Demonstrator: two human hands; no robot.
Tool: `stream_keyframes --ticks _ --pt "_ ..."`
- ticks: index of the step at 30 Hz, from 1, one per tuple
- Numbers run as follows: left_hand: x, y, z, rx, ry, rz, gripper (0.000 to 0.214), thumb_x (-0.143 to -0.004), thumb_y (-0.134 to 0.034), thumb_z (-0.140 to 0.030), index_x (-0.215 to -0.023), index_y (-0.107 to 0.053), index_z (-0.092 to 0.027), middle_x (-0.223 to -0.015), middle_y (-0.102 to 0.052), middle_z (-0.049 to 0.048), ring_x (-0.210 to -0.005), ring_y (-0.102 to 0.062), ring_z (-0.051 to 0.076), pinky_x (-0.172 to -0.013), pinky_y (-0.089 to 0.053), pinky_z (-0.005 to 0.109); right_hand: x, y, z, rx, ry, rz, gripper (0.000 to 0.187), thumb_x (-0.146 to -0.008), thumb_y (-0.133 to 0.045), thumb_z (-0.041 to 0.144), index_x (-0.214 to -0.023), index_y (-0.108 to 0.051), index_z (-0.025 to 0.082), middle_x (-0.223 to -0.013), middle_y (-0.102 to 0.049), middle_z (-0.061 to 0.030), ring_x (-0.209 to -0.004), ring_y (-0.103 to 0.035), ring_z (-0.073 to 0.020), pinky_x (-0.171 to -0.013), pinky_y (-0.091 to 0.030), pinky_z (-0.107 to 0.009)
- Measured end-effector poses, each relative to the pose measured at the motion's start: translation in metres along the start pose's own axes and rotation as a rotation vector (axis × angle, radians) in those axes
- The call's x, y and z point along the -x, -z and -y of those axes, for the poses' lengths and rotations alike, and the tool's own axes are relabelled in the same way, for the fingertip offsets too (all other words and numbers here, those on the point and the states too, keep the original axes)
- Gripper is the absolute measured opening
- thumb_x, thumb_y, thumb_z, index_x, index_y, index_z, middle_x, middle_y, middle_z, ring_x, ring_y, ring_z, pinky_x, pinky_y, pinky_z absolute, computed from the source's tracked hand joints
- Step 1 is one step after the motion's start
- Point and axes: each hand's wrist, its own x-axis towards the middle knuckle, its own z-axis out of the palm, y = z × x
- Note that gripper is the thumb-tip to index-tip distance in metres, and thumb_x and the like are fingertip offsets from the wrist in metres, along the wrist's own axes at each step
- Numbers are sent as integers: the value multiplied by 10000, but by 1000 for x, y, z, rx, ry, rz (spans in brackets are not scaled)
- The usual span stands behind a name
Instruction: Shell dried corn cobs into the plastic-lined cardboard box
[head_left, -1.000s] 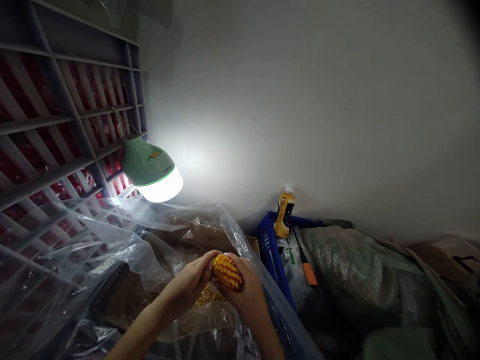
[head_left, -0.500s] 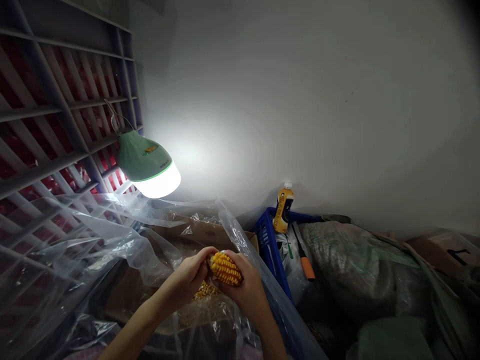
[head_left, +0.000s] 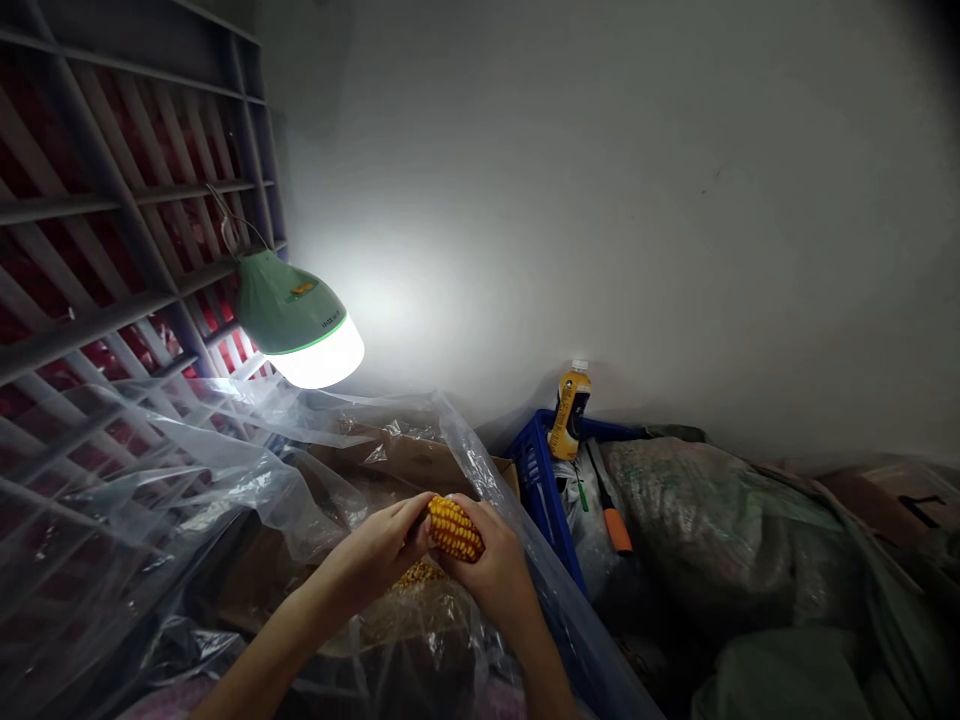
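Observation:
Between my two hands is a yellow ear of corn (head_left: 455,529), tilted, with rows of kernels showing. My right hand (head_left: 495,560) wraps round its right side. At its upper left end, the closed fingers of my left hand (head_left: 397,540) grip it; the fingertips are partly hidden. Below the hands, loose corn kernels (head_left: 418,576) lie in a cardboard box (head_left: 405,462) lined with a clear plastic sheet (head_left: 262,500).
A lit green lamp (head_left: 300,310) hangs from a slatted plastic crate (head_left: 120,190) at left. On the right, a blue basket (head_left: 541,500) holds a yellow bottle (head_left: 570,412) and an orange-handled tool (head_left: 618,531). Beyond it lies a bulky sack (head_left: 705,530).
The ear of corn has turned slightly in my hands, and my left fingers have shifted a little at its upper left end. The whole view has moved slightly.

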Motion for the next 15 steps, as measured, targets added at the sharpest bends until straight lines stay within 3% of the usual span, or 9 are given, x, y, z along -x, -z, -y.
stream_keyframes --ticks 4,9,12,15 --pt "-1 -4 0 8 54 -30 332 -835 -320 -247 -1077 -525 -148 -996 -647 99 -873 -611 178 -752 -478 272 0 -1 -2 21 -13 -5 433 -678 -656 282 -1099 -562 238 -970 -589 -23 -881 -569 -182 -785 -450 -286" --pt "-6 2 -7 285 236 -10 352 -830 -287 -266 -1005 -553 -116 -603 -595 10 -569 -562 134 -581 -449 240 -1 0 -3 -39 -4 -5 471 -662 -683 278 -1110 -545 238 -1007 -587 -21 -927 -555 -186 -822 -437 -286" --pt "-6 9 -10 490 345 49 415 -837 -314 -384 -1010 -570 -106 -605 -587 7 -557 -551 135 -550 -436 236 -1 0 -3 2 -14 18 472 -675 -674 292 -1127 -542 256 -1011 -584 -13 -919 -559 -183 -817 -435 -284" --pt "-7 13 -11 463 373 119 453 -803 -379 -459 -987 -593 -106 -613 -594 12 -553 -544 141 -532 -420 239 1 0 -3 43 6 47 465 -683 -666 336 -1128 -544 276 -1002 -582 -7 -900 -566 -177 -798 -442 -276"
